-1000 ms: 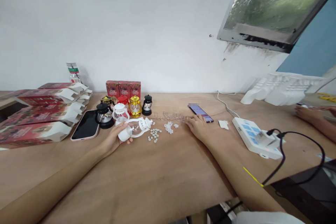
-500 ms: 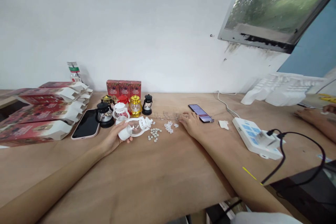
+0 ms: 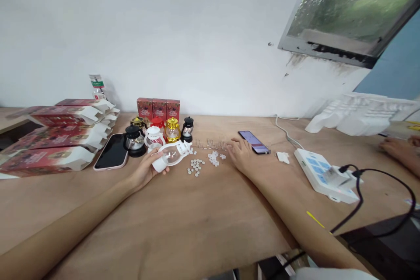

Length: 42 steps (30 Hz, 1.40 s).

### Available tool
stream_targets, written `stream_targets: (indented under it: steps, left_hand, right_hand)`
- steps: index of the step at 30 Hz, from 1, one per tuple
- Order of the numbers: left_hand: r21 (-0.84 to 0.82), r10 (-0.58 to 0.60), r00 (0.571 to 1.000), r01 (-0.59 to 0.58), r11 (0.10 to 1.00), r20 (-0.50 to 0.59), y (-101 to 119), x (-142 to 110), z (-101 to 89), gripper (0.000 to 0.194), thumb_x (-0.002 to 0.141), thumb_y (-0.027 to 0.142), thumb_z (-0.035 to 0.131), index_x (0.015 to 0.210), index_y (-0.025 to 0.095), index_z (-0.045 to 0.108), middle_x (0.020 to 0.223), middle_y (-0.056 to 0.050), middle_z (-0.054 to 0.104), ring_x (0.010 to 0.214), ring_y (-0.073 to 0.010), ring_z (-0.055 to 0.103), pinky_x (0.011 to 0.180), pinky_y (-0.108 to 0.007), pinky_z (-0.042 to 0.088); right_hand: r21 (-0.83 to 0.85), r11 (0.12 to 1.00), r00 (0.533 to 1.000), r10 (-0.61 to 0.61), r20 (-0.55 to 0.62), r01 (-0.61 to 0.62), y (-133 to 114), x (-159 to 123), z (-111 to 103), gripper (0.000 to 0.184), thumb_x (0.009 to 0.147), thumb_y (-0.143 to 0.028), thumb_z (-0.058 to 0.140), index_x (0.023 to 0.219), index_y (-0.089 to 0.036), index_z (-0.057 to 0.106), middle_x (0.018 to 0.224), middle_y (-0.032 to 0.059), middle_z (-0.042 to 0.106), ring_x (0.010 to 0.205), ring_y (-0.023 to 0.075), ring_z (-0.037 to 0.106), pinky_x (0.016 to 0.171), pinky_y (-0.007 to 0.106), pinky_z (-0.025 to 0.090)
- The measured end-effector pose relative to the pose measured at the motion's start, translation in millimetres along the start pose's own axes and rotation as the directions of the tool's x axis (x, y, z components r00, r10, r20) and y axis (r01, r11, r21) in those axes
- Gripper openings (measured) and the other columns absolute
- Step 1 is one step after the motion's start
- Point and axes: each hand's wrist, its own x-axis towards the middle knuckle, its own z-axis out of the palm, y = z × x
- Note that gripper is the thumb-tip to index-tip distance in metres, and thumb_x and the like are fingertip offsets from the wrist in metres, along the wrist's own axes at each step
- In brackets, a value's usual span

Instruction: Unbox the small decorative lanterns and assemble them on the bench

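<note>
My left hand (image 3: 149,168) is wrapped round the base of a small white toy lantern (image 3: 172,154), which lies tilted with its top pointing right. My right hand (image 3: 241,155) rests on the table, fingers bent and tips together at the right end of a row of thin metal wire pieces (image 3: 210,144). Whatever its fingertips pinch is too small to make out. Between the hands are a loose group of round button cells (image 3: 196,167) and a heap of small white plastic pieces (image 3: 214,158).
Black (image 3: 134,141), white (image 3: 154,138), red and gold (image 3: 172,129) lanterns stand before red boxes (image 3: 159,108). Flattened red cartons (image 3: 49,155) and a phone (image 3: 111,152) lie left. Rightward are another phone (image 3: 254,142), a power strip (image 3: 320,175) with cables and another person's hand (image 3: 395,148).
The whole view has shifted slightly, so things appear a little further right. My left hand still holds the white lantern, and my right hand stays at the wire pieces.
</note>
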Motion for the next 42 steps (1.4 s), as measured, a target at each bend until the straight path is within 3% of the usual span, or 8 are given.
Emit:
stream_targets:
  steps: [12,21,25,29,31,34,37,42]
  left_hand:
    - [0.017,-0.008,0.998,0.007,1.000,0.059,-3,-1,-1.4,0.033,0.070,0.033,0.068,0.094,0.013,0.056,0.071,-0.004,0.065,0.050,-0.0145,0.059,0.042,-0.022,0.042]
    - [0.129,0.066,0.996,-0.073,0.989,0.055,-5,-3,-3.2,0.042,0.057,0.029,0.078,0.090,0.015,0.057,0.080,-0.002,0.060,0.059,-0.0099,0.054,0.049,-0.020,0.042]
    - [0.225,0.243,0.970,-0.231,0.946,-0.028,-9,-4,1.2,0.047,0.054,0.028,0.079,0.093,0.017,0.054,0.081,0.000,0.059,0.066,-0.0109,0.053,0.053,-0.020,0.040]
    - [0.532,0.647,0.763,-0.548,0.645,0.001,-10,-14,16.6,0.052,0.057,0.031,0.078,0.100,0.019,0.052,0.095,-0.003,0.062,0.086,-0.0173,0.057,0.073,-0.028,0.044]
    - [0.704,0.773,0.613,-0.621,0.344,0.163,-8,-22,23.8,0.049,0.064,0.034,0.075,0.106,0.020,0.053,0.100,-0.005,0.063,0.088,-0.0183,0.056,0.075,-0.030,0.042]
    - [0.836,0.783,0.449,-0.525,-0.157,0.429,-6,-32,26.8,0.041,0.076,0.034,0.068,0.113,0.021,0.057,0.097,-0.005,0.066,0.082,-0.0180,0.053,0.074,-0.032,0.034]
    - [0.812,0.722,0.386,-0.384,-0.440,0.574,-10,-34,20.2,0.037,0.082,0.032,0.061,0.117,0.021,0.058,0.089,-0.006,0.066,0.078,-0.0182,0.050,0.071,-0.033,0.028]
    - [0.769,0.656,0.402,-0.321,-0.553,0.639,-21,-27,10.6,0.038,0.082,0.031,0.061,0.118,0.019,0.059,0.084,-0.007,0.063,0.078,-0.0199,0.045,0.071,-0.033,0.026]
  right_hand:
    - [0.258,0.897,0.870,-0.219,-0.442,0.358,-94,0,-1,0.018,0.087,-0.026,0.050,0.104,-0.020,0.052,0.102,0.0110,0.059,0.095,0.0209,0.055,0.082,0.036,0.040]
    - [0.296,0.808,0.837,-0.387,-0.387,0.510,-101,6,-10,0.028,0.088,-0.028,0.050,0.113,-0.017,0.051,0.096,0.0095,0.066,0.091,0.0188,0.058,0.079,0.033,0.039]
    - [0.299,0.781,0.822,-0.436,-0.366,0.548,-105,6,-14,0.018,0.086,-0.026,0.055,0.101,-0.017,0.056,0.089,0.0067,0.068,0.082,0.0159,0.060,0.074,0.030,0.039]
    - [0.317,0.776,0.822,-0.420,-0.385,0.545,-110,5,-15,0.005,0.085,-0.023,0.057,0.088,-0.018,0.057,0.082,0.0044,0.070,0.077,0.0159,0.060,0.069,0.030,0.038]
    - [0.339,0.767,0.824,-0.416,-0.384,0.545,-112,5,-16,0.006,0.085,-0.015,0.053,0.090,-0.018,0.056,0.085,0.0047,0.070,0.078,0.0159,0.061,0.069,0.030,0.039]
    - [0.378,0.765,0.837,-0.373,-0.400,0.522,-114,3,-20,0.019,0.086,-0.008,0.046,0.100,-0.018,0.053,0.091,0.0072,0.069,0.082,0.0163,0.061,0.071,0.031,0.040]
    - [0.405,0.758,0.827,-0.305,-0.473,0.511,-115,0,-24,0.020,0.084,-0.010,0.048,0.102,-0.017,0.050,0.090,0.0090,0.067,0.083,0.0174,0.062,0.072,0.032,0.042]
    - [0.367,0.726,0.771,-0.349,-0.532,0.582,-117,-2,-27,0.007,0.085,-0.017,0.052,0.092,-0.020,0.051,0.084,0.0054,0.065,0.074,0.0148,0.060,0.070,0.031,0.041]
